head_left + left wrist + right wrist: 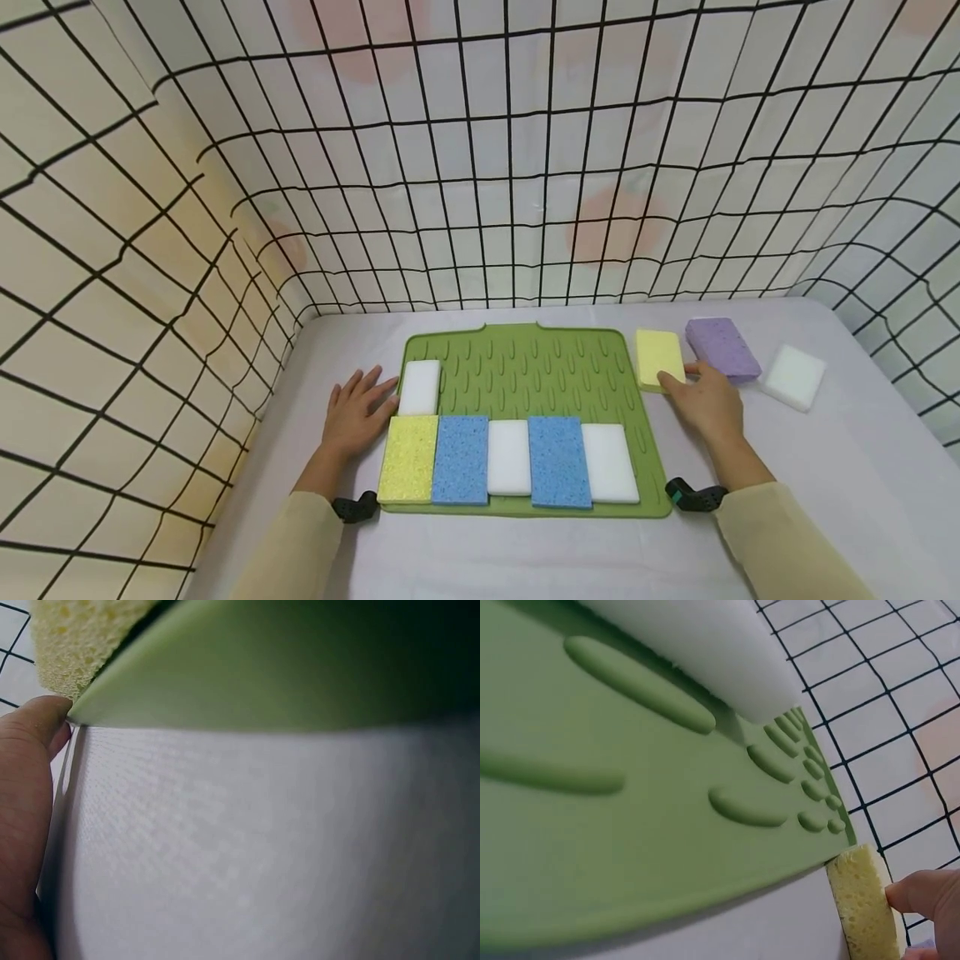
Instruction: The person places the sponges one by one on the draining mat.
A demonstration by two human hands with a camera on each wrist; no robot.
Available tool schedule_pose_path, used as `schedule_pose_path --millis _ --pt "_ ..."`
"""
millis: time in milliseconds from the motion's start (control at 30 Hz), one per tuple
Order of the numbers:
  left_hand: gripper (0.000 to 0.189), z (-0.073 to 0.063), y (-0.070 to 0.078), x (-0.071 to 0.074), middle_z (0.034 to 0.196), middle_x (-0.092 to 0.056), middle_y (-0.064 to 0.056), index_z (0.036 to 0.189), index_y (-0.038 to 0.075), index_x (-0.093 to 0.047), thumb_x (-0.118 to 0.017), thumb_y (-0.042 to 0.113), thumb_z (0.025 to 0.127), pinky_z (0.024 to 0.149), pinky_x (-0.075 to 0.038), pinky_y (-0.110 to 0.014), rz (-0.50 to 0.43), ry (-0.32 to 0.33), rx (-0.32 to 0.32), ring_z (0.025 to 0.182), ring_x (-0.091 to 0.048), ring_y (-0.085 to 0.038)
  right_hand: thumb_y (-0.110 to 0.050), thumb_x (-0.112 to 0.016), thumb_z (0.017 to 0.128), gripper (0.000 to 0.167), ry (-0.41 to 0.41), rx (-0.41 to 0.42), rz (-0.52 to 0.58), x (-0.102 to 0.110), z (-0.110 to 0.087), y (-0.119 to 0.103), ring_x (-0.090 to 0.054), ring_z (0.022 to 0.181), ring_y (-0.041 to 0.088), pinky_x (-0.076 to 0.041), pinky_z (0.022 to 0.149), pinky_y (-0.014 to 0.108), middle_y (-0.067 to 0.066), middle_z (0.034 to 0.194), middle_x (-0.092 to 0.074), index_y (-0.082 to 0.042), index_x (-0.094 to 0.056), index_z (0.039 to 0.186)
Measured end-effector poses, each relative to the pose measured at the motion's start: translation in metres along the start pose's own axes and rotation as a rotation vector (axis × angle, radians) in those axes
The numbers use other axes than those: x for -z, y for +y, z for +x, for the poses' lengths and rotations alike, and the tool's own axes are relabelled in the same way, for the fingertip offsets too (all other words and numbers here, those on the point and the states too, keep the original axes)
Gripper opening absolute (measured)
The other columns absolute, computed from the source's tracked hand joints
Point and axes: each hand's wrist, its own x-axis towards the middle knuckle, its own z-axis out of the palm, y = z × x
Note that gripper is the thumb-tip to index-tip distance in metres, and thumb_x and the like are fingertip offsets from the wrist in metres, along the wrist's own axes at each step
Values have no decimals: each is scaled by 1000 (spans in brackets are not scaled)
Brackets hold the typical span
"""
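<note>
My right hand (708, 406) pinches a yellow sponge (658, 354) just right of the green ridged mat (525, 367). In the right wrist view the thumb (922, 892) presses against the face of that sponge (859, 900); the other fingers are mostly hidden. My left hand (360, 414) rests on the table at the mat's left side, fingers spread, fingertips close to a white sponge (419, 387). Along the mat's front lie a speckled yellow sponge (408, 460), a blue sponge (461, 460), a white sponge (508, 457), another blue sponge (559, 462) and another white sponge (611, 462).
A purple sponge (722, 348) lies beyond my right hand, with a white square sponge (794, 377) to its right. Black wire grid panels (510, 179) stand at the back and both sides of the white-covered table (480, 554).
</note>
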Motion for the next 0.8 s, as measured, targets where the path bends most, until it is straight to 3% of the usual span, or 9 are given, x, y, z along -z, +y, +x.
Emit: schedule_pose_path --millis 300,500,633,800 --pt "53 1 0 0 170 -29 -8 152 25 -51 -49 49 104 126 -4 -67 6 -7 2 159 -15 -38 -45 -53 101 57 75 56 45 2 -2 -3 -70 103 42 -50 75 45 28 122 -69 0 -58 137" --pt "53 1 2 1 170 -29 -8 152 25 -51 -50 48 104 126 -4 -67 8 -8 6 159 -14 -38 -38 -53 103 58 -12 44 160 12 -3 -5 -73 67 14 -49 63 24 21 104 -75 4 -50 142" --pt "53 1 3 2 170 -28 -8 152 25 -51 -50 48 104 126 -3 -66 4 -12 15 160 -13 -38 -37 -56 103 63 -55 24 251 18 -5 -10 -71 65 7 -55 60 22 14 100 -74 5 -44 147" --pt "53 0 5 3 170 -28 -8 153 25 -50 -49 48 104 126 -3 -66 6 -15 20 160 -13 -37 -28 -59 103 59 -70 32 416 15 -12 -26 -68 65 1 -62 68 24 10 97 -65 6 -41 149"
